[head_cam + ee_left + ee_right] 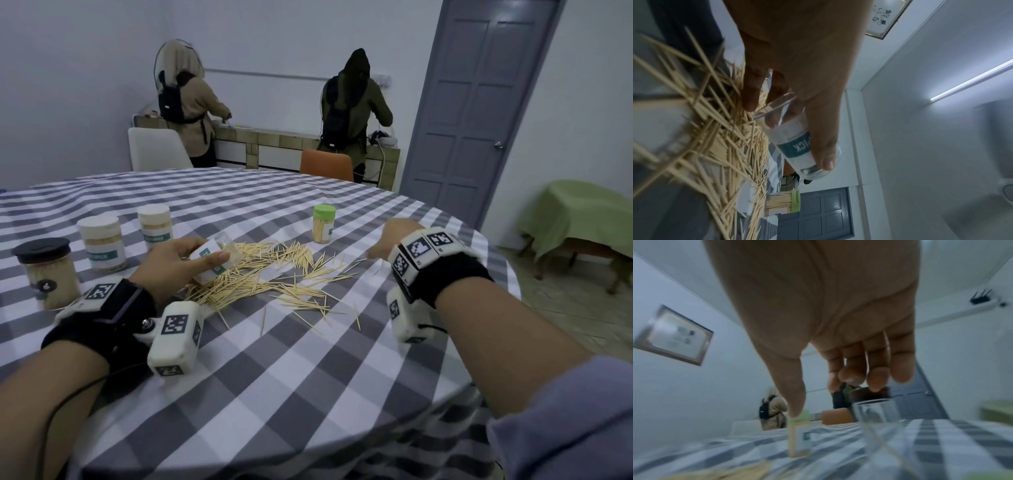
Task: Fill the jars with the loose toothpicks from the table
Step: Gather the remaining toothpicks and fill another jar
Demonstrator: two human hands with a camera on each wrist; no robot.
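Your left hand has its grip closed around a clear, labelled jar, thumb on the label and fingers curled around the other side. The jar is tilted on its side just above the near-left edge of the toothpick pile, its mouth close to your fingers; from the left wrist view it looks empty.

Your right hand hangs over the counter to the right of the pile, holding nothing; its grip is loose, with the fingers hanging slightly curled and the thumb apart. The right wrist view is blurred, but it shows a clear glass jar with a dark lid just below your fingertips, not touched.

The loose toothpicks lie spread on the checked cloth in the middle of the counter. A full green-lidded jar stands upright beyond the pile. To the left stand three more filled jars: two with pale lids and one with a black lid nearest the edge.

Two people with backpacks stand at the far wall, facing away.
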